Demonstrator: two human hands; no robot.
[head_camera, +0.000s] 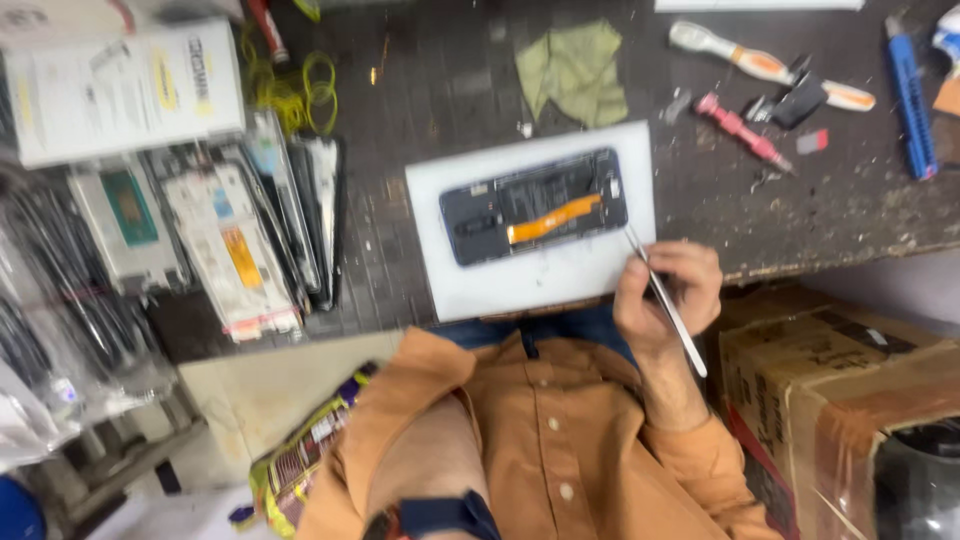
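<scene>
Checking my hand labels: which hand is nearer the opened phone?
Right. The right hand, holding tweezers, sits just below the phone at its right end; the left hand isn't visible.

At eleven o'clock we see yellow rubber bands (298, 92) beside a white box (122, 90). A green cloth (576, 72) lies at twelve, a pink screwdriver (745, 132) and blue pen (911, 97) at two, a cardboard box (850, 380) at four.

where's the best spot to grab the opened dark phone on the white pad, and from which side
Probably by the two long edges of the opened dark phone, fingers coming down from above. It lies flat, back off, on the white rectangular pad, so its face with the orange flex cable is exposed. The right hand with metal tweezers crowds its right end; take the left half.
</scene>
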